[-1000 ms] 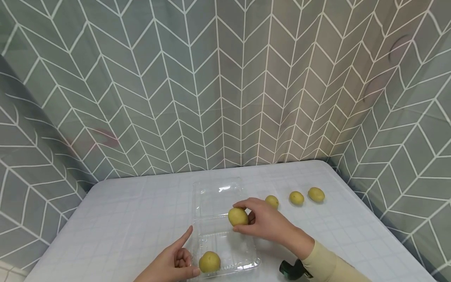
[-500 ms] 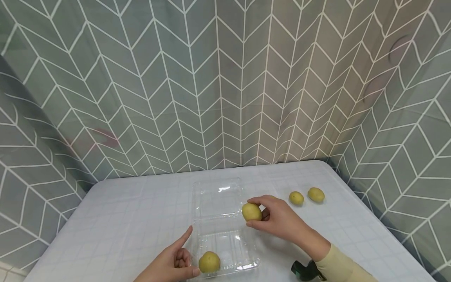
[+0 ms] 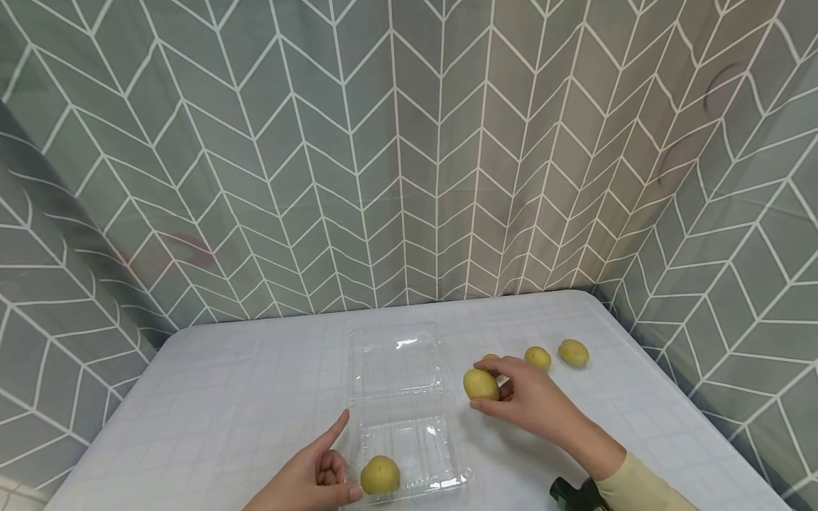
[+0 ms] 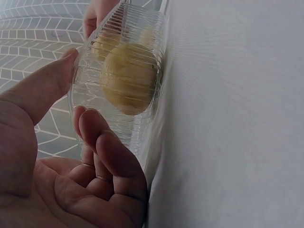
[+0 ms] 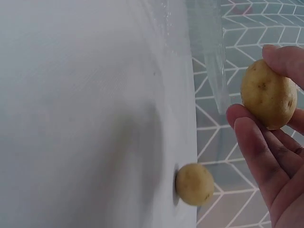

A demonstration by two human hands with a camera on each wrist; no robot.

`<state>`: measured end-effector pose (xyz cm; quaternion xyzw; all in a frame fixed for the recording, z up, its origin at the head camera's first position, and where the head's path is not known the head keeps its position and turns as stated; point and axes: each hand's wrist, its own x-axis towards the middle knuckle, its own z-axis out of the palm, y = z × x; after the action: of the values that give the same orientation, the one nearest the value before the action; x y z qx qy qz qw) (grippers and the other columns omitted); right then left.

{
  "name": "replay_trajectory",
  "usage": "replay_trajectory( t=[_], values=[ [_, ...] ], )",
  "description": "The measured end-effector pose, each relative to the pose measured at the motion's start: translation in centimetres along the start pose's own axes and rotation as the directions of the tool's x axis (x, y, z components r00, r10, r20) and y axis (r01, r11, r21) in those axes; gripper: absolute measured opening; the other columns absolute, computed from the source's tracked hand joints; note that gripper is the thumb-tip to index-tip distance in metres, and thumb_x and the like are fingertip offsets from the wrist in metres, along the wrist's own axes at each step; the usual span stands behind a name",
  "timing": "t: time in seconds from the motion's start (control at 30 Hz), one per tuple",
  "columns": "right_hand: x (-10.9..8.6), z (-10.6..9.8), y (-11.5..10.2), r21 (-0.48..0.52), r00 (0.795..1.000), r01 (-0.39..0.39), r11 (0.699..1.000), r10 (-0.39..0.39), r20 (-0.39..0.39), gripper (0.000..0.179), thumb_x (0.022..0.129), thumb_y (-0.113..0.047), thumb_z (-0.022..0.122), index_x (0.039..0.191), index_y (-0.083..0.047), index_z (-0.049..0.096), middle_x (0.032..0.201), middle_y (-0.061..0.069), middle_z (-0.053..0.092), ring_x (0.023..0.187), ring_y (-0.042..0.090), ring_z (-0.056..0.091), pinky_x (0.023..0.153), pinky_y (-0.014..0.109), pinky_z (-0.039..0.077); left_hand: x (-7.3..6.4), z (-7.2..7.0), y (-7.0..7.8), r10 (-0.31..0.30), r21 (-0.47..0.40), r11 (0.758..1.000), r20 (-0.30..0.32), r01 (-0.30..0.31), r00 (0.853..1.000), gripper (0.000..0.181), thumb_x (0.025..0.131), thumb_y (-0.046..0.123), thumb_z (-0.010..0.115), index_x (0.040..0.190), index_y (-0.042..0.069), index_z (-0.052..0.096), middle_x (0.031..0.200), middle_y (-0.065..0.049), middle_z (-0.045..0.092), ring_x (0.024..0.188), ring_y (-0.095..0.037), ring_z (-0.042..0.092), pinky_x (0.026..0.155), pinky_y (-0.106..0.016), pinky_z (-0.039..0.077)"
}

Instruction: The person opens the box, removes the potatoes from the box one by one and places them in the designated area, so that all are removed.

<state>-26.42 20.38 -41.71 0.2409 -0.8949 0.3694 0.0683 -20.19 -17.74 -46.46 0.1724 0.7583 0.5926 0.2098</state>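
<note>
A clear plastic clamshell container (image 3: 409, 426) lies open on the white table, with one yellow potato (image 3: 380, 474) in its near half, also seen through the ribbed wall in the left wrist view (image 4: 127, 78). My left hand (image 3: 332, 461) holds the container's near left corner, index finger along the side and thumb at the front edge (image 4: 71, 85). To the right of the container, just above the table, my right hand (image 3: 495, 389) pinches a second potato (image 3: 479, 384) between thumb and fingers (image 5: 268, 94).
Two loose potatoes (image 3: 537, 358) (image 3: 573, 352) lie on the table right of the hand, and a third (image 3: 491, 357) peeks out behind it, probably the one seen close by in the right wrist view (image 5: 194, 184). Patterned curtains enclose the table on three sides.
My right hand has carried its potato to the right, from over the container's hinge to beyond its right edge, near the loose potatoes. The left hand and the container have stayed put.
</note>
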Motion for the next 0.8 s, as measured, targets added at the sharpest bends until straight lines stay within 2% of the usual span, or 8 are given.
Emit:
replay_trajectory(
  t=[0.17,0.33,0.5,0.67,0.8],
  values=[
    [-0.7,-0.4,0.6,-0.021,0.999,-0.028,0.999,0.027,-0.026,0.056,0.078,-0.043,0.084,0.122,-0.015,0.067,0.101,-0.006,0.063,0.066,0.005,0.061,0.065,0.025,0.053,-0.1,0.0,0.1,0.005,-0.004,1.000,0.003,-0.005,1.000,0.103,0.088,0.019,0.077,0.157,0.001,0.004,0.083,-0.003,0.058,0.065,-0.004,0.052,0.059,-0.017,0.045],
    [-1.3,-0.7,1.3,-0.060,0.998,-0.020,0.998,0.017,-0.053,0.056,0.078,-0.042,0.084,0.121,-0.010,0.067,0.095,-0.011,0.063,0.074,0.005,0.060,0.067,0.027,0.053,-0.2,0.0,0.1,0.021,-0.031,0.999,0.016,-0.021,1.000,0.102,0.088,0.016,0.076,0.158,0.002,0.003,0.083,-0.004,0.058,0.065,-0.004,0.052,0.059,-0.017,0.045],
    [-2.0,-0.9,2.0,-0.094,0.998,-0.013,0.995,0.007,-0.070,0.047,0.078,-0.039,0.085,0.115,-0.014,0.069,0.088,-0.014,0.062,0.076,0.004,0.058,0.068,0.028,0.053,-0.2,0.0,0.1,0.014,-0.038,0.999,0.017,-0.014,1.000,0.102,0.088,0.016,0.077,0.158,0.002,0.003,0.083,-0.004,0.058,0.065,-0.005,0.052,0.059,-0.017,0.045],
    [-2.5,-1.0,2.4,-0.114,0.996,-0.059,0.992,0.051,-0.070,0.043,0.077,-0.043,0.084,0.109,-0.019,0.070,0.083,-0.013,0.061,0.072,0.006,0.057,0.065,0.025,0.049,-0.2,0.0,0.2,0.004,-0.053,0.999,0.016,-0.003,1.000,0.102,0.088,0.016,0.077,0.157,0.001,0.003,0.083,-0.004,0.058,0.066,-0.005,0.052,0.059,-0.017,0.045],
    [-2.9,-0.9,2.9,-0.116,0.993,-0.105,0.988,0.098,-0.062,0.045,0.075,-0.045,0.085,0.107,-0.017,0.069,0.084,-0.012,0.062,0.073,0.005,0.057,0.064,0.024,0.049,-0.2,-0.1,0.3,0.006,-0.055,0.998,0.018,-0.005,1.000,0.102,0.088,0.015,0.077,0.158,0.002,0.003,0.084,-0.004,0.058,0.067,-0.005,0.052,0.060,-0.017,0.045]
  ],
)
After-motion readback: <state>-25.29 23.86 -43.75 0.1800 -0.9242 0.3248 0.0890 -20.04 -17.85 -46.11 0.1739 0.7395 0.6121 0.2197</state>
